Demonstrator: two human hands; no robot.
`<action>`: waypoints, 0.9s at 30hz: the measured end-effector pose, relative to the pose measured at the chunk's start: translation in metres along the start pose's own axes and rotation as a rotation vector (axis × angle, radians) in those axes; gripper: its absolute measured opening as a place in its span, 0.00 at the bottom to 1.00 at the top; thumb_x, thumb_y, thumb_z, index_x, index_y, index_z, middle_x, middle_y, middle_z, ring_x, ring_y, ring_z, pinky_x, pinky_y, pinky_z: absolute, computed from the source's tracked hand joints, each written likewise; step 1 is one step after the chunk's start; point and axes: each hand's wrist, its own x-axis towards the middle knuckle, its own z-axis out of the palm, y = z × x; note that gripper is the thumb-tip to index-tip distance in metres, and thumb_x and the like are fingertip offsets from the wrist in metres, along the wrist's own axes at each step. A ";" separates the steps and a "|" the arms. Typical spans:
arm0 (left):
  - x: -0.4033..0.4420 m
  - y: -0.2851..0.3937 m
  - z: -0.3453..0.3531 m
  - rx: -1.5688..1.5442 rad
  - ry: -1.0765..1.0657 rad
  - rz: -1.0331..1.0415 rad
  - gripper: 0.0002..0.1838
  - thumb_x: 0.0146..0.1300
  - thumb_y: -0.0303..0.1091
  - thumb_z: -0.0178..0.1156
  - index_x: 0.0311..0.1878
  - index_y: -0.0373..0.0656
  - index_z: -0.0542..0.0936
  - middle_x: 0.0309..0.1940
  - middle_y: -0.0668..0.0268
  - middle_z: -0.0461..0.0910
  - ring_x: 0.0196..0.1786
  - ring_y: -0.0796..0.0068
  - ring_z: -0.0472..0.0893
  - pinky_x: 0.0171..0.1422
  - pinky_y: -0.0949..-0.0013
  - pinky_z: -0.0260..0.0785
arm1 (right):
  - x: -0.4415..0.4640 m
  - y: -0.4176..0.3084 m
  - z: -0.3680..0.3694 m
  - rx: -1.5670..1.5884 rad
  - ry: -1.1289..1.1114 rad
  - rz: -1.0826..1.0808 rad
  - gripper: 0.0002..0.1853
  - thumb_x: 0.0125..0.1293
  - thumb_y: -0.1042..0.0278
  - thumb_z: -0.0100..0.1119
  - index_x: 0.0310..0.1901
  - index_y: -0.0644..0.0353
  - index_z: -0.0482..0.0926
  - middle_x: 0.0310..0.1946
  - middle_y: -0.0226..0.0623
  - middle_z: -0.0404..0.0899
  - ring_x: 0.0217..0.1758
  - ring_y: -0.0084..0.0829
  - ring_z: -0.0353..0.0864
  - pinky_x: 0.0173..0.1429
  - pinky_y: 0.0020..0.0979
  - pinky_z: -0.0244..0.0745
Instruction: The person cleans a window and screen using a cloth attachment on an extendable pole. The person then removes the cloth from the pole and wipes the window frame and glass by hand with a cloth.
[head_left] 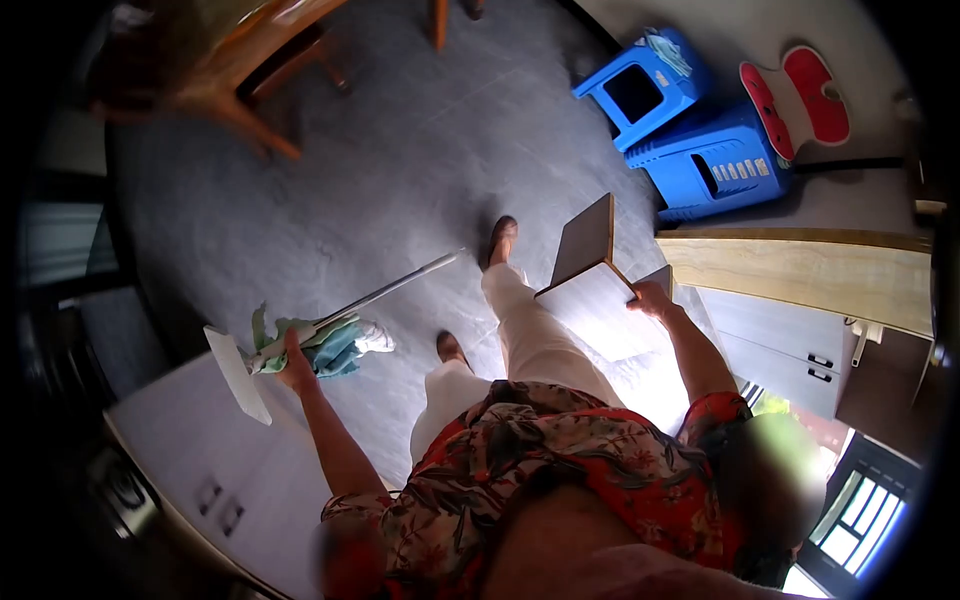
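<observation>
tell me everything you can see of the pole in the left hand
The pole is long, thin and straight, silver, metal by its look, paler near the left hand, which grips it. A flat white plate is at that end, with green and teal cloths bunched nearby. The pole slants over the floor; whether its far end touches is unclear.

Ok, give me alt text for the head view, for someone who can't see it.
Seen from above, the left hand grips a pole beside green and teal cloths, and the right hand holds a brown-edged panelled piece. Blue plastic stools and pale cabinets border the grey floor.
</observation>
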 end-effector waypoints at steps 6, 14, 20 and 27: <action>0.019 -0.045 0.006 0.395 0.142 -0.099 0.30 0.45 0.53 0.67 0.44 0.36 0.80 0.41 0.57 0.81 0.41 0.62 0.80 0.47 0.62 0.72 | 0.072 -0.013 -0.017 -0.085 -0.053 -0.064 0.21 0.43 0.50 0.63 0.33 0.59 0.81 0.33 0.47 0.79 0.43 0.45 0.77 0.48 0.39 0.70; 0.018 -0.029 0.016 0.636 0.192 -0.074 0.32 0.45 0.59 0.64 0.42 0.37 0.80 0.39 0.56 0.81 0.41 0.57 0.80 0.47 0.58 0.72 | 0.197 -0.119 -0.107 0.138 -0.010 -0.214 0.21 0.44 0.53 0.67 0.33 0.61 0.79 0.31 0.47 0.79 0.39 0.44 0.78 0.46 0.38 0.69; 0.066 -0.014 0.103 0.885 0.096 -0.119 0.33 0.42 0.59 0.65 0.41 0.37 0.81 0.38 0.57 0.82 0.40 0.56 0.81 0.45 0.57 0.72 | 0.341 -0.193 -0.212 0.289 -0.008 -0.305 0.16 0.46 0.59 0.68 0.28 0.64 0.76 0.23 0.44 0.76 0.30 0.38 0.75 0.38 0.37 0.68; 0.109 0.035 0.222 1.297 -0.252 -0.218 0.30 0.34 0.60 0.68 0.31 0.40 0.82 0.27 0.55 0.81 0.34 0.51 0.80 0.40 0.55 0.72 | 0.509 -0.269 -0.332 0.276 -0.024 -0.324 0.15 0.44 0.63 0.68 0.23 0.64 0.73 0.19 0.41 0.72 0.26 0.34 0.71 0.34 0.37 0.65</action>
